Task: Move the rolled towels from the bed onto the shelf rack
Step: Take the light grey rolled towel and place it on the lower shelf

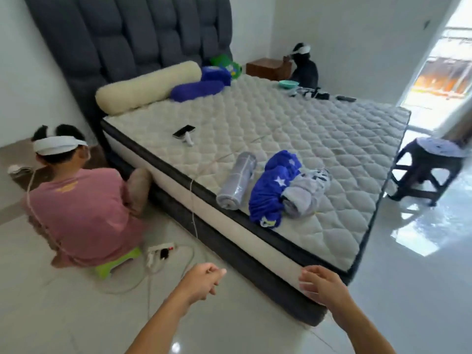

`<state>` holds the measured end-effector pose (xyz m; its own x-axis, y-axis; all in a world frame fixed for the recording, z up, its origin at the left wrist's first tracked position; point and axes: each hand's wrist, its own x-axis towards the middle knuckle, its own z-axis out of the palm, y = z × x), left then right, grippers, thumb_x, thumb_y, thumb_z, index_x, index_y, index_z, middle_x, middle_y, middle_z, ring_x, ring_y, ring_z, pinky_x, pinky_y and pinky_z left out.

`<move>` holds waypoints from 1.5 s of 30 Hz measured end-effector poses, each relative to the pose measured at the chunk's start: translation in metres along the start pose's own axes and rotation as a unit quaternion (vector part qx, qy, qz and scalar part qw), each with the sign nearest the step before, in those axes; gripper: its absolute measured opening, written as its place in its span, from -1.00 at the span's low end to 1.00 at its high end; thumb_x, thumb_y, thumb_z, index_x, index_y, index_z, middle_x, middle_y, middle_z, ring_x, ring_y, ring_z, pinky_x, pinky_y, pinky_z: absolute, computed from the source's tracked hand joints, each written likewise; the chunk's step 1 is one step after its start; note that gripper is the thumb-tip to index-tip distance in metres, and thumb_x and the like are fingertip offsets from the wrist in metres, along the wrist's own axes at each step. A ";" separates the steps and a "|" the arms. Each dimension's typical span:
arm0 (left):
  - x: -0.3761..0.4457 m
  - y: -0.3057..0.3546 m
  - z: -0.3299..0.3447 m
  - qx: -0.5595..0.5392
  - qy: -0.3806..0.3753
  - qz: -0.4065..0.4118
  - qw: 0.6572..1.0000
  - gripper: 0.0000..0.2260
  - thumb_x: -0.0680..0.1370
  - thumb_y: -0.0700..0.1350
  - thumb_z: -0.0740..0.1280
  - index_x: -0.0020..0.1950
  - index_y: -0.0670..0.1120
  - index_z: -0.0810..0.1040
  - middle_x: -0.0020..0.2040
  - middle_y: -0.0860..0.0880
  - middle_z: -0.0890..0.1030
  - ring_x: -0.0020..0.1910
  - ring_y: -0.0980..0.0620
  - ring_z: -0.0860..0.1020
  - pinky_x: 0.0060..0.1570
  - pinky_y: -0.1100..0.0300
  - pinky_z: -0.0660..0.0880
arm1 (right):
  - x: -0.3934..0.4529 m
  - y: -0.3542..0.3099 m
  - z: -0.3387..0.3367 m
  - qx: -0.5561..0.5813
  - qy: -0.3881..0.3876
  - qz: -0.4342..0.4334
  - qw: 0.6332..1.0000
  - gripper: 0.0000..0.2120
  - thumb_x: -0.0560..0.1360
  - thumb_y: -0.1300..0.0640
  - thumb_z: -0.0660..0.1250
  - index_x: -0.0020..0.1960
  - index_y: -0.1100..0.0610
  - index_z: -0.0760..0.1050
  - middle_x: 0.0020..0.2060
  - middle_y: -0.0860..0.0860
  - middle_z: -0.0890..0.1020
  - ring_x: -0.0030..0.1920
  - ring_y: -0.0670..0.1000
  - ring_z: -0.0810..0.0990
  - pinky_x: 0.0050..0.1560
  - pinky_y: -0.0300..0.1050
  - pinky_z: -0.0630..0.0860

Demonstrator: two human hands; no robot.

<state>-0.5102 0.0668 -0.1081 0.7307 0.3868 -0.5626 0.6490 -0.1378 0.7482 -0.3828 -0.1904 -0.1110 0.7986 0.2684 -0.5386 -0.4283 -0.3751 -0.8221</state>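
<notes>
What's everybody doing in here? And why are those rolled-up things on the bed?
Someone is clearing rolled towels off the bed. Three rolls lie close together near its edge: a grey one, a blue one with stars and a pale patterned one. The left hand and right hand are both empty, held in front of the mattress, not touching any roll yet. No shelf shows here. Another person in a pink shirt sits on the floor beside the bed.

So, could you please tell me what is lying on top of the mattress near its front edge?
Three rolled towels: a grey towel, a blue starred towel and a pale patterned towel, touching. What lies under them is covered.
</notes>
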 end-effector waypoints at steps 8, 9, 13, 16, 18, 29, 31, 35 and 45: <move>0.099 0.096 0.082 0.083 -0.126 0.015 0.988 -0.81 0.56 0.05 0.30 -0.13 -0.05 0.49 -0.18 0.01 0.53 -0.28 0.10 0.54 -0.32 0.25 0.40 | 0.052 -0.010 -0.055 0.075 0.081 0.024 0.994 -0.92 0.53 0.22 0.29 -0.05 0.19 0.56 -0.16 0.12 0.65 -0.18 0.06 0.60 -0.17 -0.15 0.50; 0.113 0.105 0.087 0.084 -0.136 0.011 0.987 -0.81 0.56 0.06 0.29 -0.11 -0.05 0.50 -0.16 0.02 0.54 -0.25 0.09 0.55 -0.30 0.25 0.42 | 0.064 -0.015 -0.055 0.075 0.086 0.024 0.993 -0.91 0.53 0.22 0.29 -0.03 0.21 0.55 -0.17 0.11 0.65 -0.18 0.06 0.60 -0.17 -0.14 0.50; 0.178 0.137 0.094 0.035 -0.166 -0.017 0.985 -0.83 0.57 0.04 0.29 -0.06 -0.05 0.51 -0.12 -0.01 0.53 -0.18 0.04 0.54 -0.21 0.20 0.46 | 0.116 -0.038 -0.058 0.070 0.106 0.034 0.991 -0.88 0.54 0.20 0.28 0.02 0.22 0.53 -0.14 0.11 0.64 -0.15 0.06 0.61 -0.15 -0.15 0.53; 0.220 0.155 0.093 -0.023 -0.164 -0.074 0.983 -0.81 0.58 0.02 0.29 0.02 -0.10 0.52 -0.01 -0.08 0.53 -0.12 0.00 0.56 -0.15 0.14 0.52 | 0.154 -0.058 -0.061 0.068 0.121 0.050 0.989 -0.87 0.53 0.17 0.29 0.05 0.18 0.53 -0.06 0.16 0.65 -0.12 0.05 0.63 -0.14 -0.16 0.55; 0.247 0.167 0.092 -0.060 -0.158 -0.104 0.980 -0.77 0.57 0.01 0.30 0.10 -0.13 0.52 0.03 -0.10 0.55 -0.07 -0.05 0.57 -0.11 0.08 0.54 | 0.179 -0.070 -0.062 0.081 0.138 0.057 0.985 -0.87 0.53 0.17 0.30 0.05 0.17 0.53 -0.04 0.16 0.65 -0.09 0.05 0.63 -0.14 -0.15 0.55; 0.339 0.234 0.109 -0.139 -0.193 -0.212 0.948 -0.49 0.57 -0.02 0.32 0.46 -0.15 0.29 0.39 -0.21 0.39 0.29 -0.14 0.45 -0.01 -0.12 0.56 | 0.304 -0.117 -0.073 0.095 0.166 0.111 0.975 -0.87 0.50 0.10 0.34 0.00 0.13 0.50 -0.06 0.10 0.59 -0.04 0.04 0.54 -0.03 -0.02 0.50; 0.351 0.243 0.113 -0.135 -0.204 -0.228 0.942 -0.50 0.57 -0.03 0.31 0.47 -0.14 0.29 0.43 -0.22 0.35 0.36 -0.16 0.41 -0.05 -0.13 0.56 | 0.333 -0.128 -0.084 0.078 0.172 0.116 0.975 -0.78 0.49 0.08 0.35 0.08 0.17 0.50 -0.06 0.11 0.60 -0.06 0.05 0.55 0.00 0.01 0.51; 0.378 0.257 0.132 -0.112 -0.201 -0.271 0.934 -0.47 0.53 -0.01 0.37 0.44 -0.09 0.31 0.45 -0.15 0.35 0.35 -0.17 0.42 0.04 -0.24 0.57 | 0.381 -0.144 -0.107 0.042 0.179 0.111 0.977 -0.59 0.48 0.04 0.36 0.26 0.20 0.43 0.09 0.12 0.57 0.02 0.08 0.54 0.02 -0.02 0.50; 0.413 0.270 0.164 -0.045 -0.174 -0.342 0.923 -0.39 0.43 0.06 0.47 0.39 -0.09 0.34 0.33 -0.14 0.43 0.25 -0.24 0.46 0.13 -0.33 0.50 | 0.449 -0.148 -0.135 0.064 0.126 0.185 0.973 -0.45 0.37 -0.02 0.48 0.24 0.21 0.44 0.13 0.09 0.56 0.13 0.15 0.53 -0.03 -0.01 0.50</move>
<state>0.0015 0.0393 -0.1958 0.1918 0.0377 -0.9807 0.9744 0.1124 0.1949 0.0968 -0.1339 -0.2063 0.6511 -0.0956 -0.7529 -0.7424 -0.2861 -0.6057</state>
